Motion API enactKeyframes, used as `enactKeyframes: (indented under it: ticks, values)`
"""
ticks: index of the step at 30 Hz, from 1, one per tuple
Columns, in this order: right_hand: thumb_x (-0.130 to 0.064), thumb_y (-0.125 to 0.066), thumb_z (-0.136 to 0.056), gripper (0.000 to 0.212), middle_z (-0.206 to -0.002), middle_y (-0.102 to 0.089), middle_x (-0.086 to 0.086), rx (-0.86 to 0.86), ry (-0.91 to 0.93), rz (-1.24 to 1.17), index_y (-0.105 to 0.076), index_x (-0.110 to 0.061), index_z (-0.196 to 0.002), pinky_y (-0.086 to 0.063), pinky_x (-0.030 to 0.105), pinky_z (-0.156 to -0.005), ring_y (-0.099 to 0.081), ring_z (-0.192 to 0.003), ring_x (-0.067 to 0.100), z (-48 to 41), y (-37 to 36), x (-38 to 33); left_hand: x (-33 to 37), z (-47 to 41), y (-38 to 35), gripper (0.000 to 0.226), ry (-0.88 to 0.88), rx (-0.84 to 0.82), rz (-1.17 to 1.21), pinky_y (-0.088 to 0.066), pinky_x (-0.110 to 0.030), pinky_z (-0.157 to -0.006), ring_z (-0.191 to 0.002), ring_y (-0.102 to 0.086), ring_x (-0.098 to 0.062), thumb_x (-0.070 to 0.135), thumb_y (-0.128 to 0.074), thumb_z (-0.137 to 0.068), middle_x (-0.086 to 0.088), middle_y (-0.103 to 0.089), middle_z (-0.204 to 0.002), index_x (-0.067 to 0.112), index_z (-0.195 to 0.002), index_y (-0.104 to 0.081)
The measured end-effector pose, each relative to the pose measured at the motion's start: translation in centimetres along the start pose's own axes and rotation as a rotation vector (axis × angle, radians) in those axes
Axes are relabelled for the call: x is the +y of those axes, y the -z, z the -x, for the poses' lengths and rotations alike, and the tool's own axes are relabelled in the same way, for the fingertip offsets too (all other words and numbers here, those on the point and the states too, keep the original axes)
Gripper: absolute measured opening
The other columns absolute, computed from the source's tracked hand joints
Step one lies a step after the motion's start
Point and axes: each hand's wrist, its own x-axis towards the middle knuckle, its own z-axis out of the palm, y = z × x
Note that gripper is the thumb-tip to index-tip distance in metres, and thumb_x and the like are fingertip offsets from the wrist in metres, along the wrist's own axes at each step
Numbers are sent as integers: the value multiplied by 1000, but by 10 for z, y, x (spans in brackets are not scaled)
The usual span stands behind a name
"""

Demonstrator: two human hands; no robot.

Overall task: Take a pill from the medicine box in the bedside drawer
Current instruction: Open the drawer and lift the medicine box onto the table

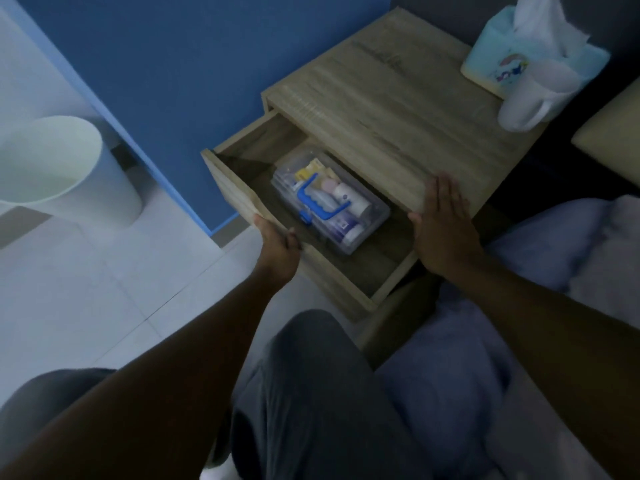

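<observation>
White plastic first: a waste bin [59,168] stands on the pale tiled floor at far left, against a blue wall. Next comes the pulled-out bedside drawer [235,188], wood-grain like the cabinet it belongs to. The left hand [277,242] has its grip curled over the drawer's front edge, fingers pinching the panel, probably to hold the drawer out while the contents are reached. Inside lies the medicine box [330,202], clear plastic with a blue handle, lid seemingly closed, bottles and packets showing through; any pill is too small to pick out. To the right, the right hand [440,220] lies flat with fingers spread on the near edge of the worktop [398,109], gripping nothing, likely bracing the cabinet. At the back corner stand a tissue pack [502,60] and a white cup [530,102], touching. The room is dim; rumpled bedding [554,258] lies at the right
</observation>
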Motion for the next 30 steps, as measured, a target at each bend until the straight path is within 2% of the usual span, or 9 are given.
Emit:
enactKeyframes:
  ticks: [8, 13, 16, 18, 20, 22, 25, 27, 30]
  values:
    - [-35, -35, -105, 69, -166, -5, 22, -48, -30, -41, -8, 2, -157, -8, 50, -125, -5, -154, 37, 0, 2, -3, -25, 15, 21, 85, 12, -9, -20, -32, -48, -113, -147, -21, -33, 36, -44, -97, -4, -1, -165, 28, -149, 23]
    - [-34, -34, -105, 69, -166, -5, 22, -58, -65, -27, -6, 2, -157, -7, 48, -126, -6, -154, 36, 2, 2, -10, -32, 20, 20, 83, -50, 40, -31, -27, -39, -111, -149, -14, -28, 40, -44, -96, -1, 0, -164, 28, -150, 17]
    - [-28, -42, -102, 74, -165, -4, 24, -79, -90, -22, -3, 3, -156, -8, 49, -126, -6, -154, 37, 8, 7, -19, -30, 23, 17, 86, -104, 137, -65, -18, -34, -113, -148, -4, -14, 40, -49, -94, 2, 5, -164, 29, -151, 16]
    - [-21, -48, -97, 76, -164, -8, 26, -30, 5, -7, -6, 4, -156, -12, 50, -125, -8, -154, 38, 19, 8, -30, -25, 23, 19, 88, -178, 210, -150, -8, -32, -113, -144, 8, -6, 40, -50, -94, 5, 14, -163, 30, -150, 17]
    - [-22, -45, -96, 73, -165, -12, 24, 23, 154, -18, -12, 2, -156, -17, 51, -124, -11, -154, 36, 36, 5, -46, -15, 23, 24, 83, -276, 259, -245, -5, -34, -114, -147, 13, -12, 42, -46, -96, 7, 19, -162, 31, -151, 15]
    - [-28, -41, -98, 70, -166, -13, 19, 4, 261, -67, -14, -1, -157, -18, 50, -124, -10, -155, 31, 48, -1, -62, 0, 20, 31, 75, -382, 286, -331, -7, -39, -117, -150, 11, -18, 38, -41, -98, 7, 19, -162, 29, -153, 10]
    - [-38, -44, -98, 78, -168, -1, 12, -98, 289, -171, -5, -10, -159, -13, 48, -126, 0, -156, 25, 46, -11, -83, 24, 7, 42, 75, -500, 232, -440, -7, -41, -117, -150, 11, -18, 22, -44, -95, 2, 14, -163, 27, -154, 2]
    - [-48, -53, -94, 93, -168, 9, 9, -143, 221, -250, 4, -14, -159, -5, 46, -127, 7, -155, 23, 37, -16, -93, 36, -8, 47, 74, -487, 165, -435, -11, -42, -118, -151, 6, -18, 21, -45, -95, 1, 7, -164, 28, -154, 0]
    - [-64, -62, -82, 116, -167, 17, 7, -207, 43, -325, 14, -17, -157, 2, 41, -121, 12, -154, 24, 26, -24, -102, 49, -34, 50, 74, -407, 19, -397, -29, -48, -115, -150, -13, -24, 23, -48, -97, -3, -9, -164, 31, -153, -2]
